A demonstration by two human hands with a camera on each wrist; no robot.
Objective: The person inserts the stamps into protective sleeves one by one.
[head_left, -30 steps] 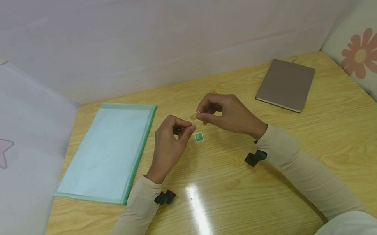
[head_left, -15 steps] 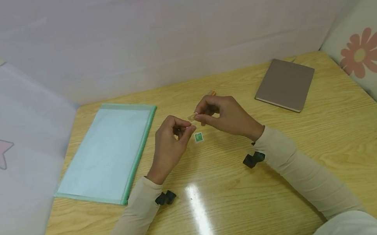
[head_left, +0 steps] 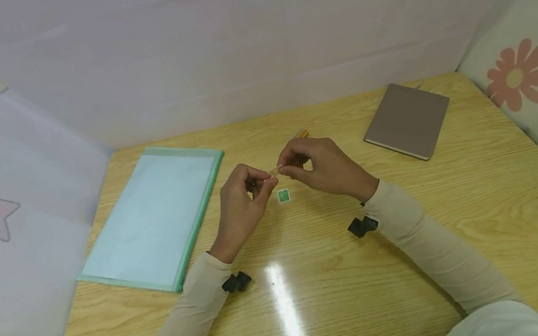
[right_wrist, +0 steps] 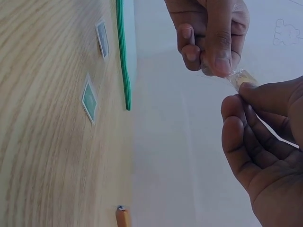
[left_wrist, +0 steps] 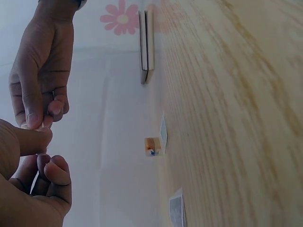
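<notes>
Between my two hands is a small clear plastic sleeve point(right_wrist: 242, 79) with a yellowish, stamp-like piece, partly hidden by fingers. My left hand point(head_left: 242, 207) pinches one side of it between thumb and forefinger. From the other side, my right hand point(head_left: 326, 165) pinches it with thumb and fingertips. Just below the fingertips, a green stamp point(head_left: 284, 196) with a white border lies on the table. The wrist views also show a grey stamp-like piece point(right_wrist: 102, 39) on the table, which my left hand hides in the head view.
A clear folder with green edges point(head_left: 154, 221) lies to the left on the wooden table point(head_left: 345, 298). At the back right is a brown notebook point(head_left: 408, 121). Behind my right hand sits a small orange object point(head_left: 303, 133), partly covered. Cloth walls point(head_left: 254, 46) enclose the table.
My right hand has moved slightly left and down, bringing the sleeve closer to my left fingertips, and the sleeve has tilted. My left hand has hardly moved; the green stamp stays put.
</notes>
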